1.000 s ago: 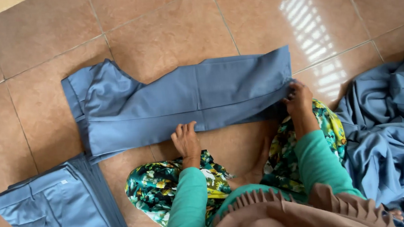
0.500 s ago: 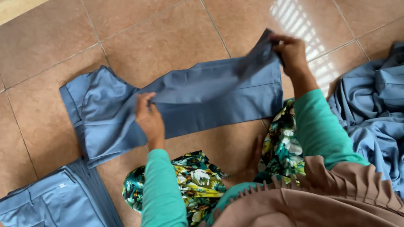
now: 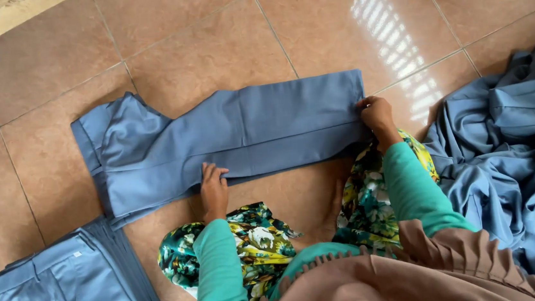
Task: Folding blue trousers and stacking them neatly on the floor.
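Two hands are engaged on blue trousers (image 3: 234,134) laid flat on the floor (image 3: 206,39). The left hand (image 3: 214,189) is pressed open on the lower edge; the hem is pinched by the right hand (image 3: 377,114). Soft, light cloth is judged; edges are best gripped.

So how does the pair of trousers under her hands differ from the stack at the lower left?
The trousers lie as one pair spread long across the tiled floor; the folded stack is several pairs folded short and piled. The left hand and right hand press on the trousers; nothing touches the folded stack. Both are the same grey-blue cloth.
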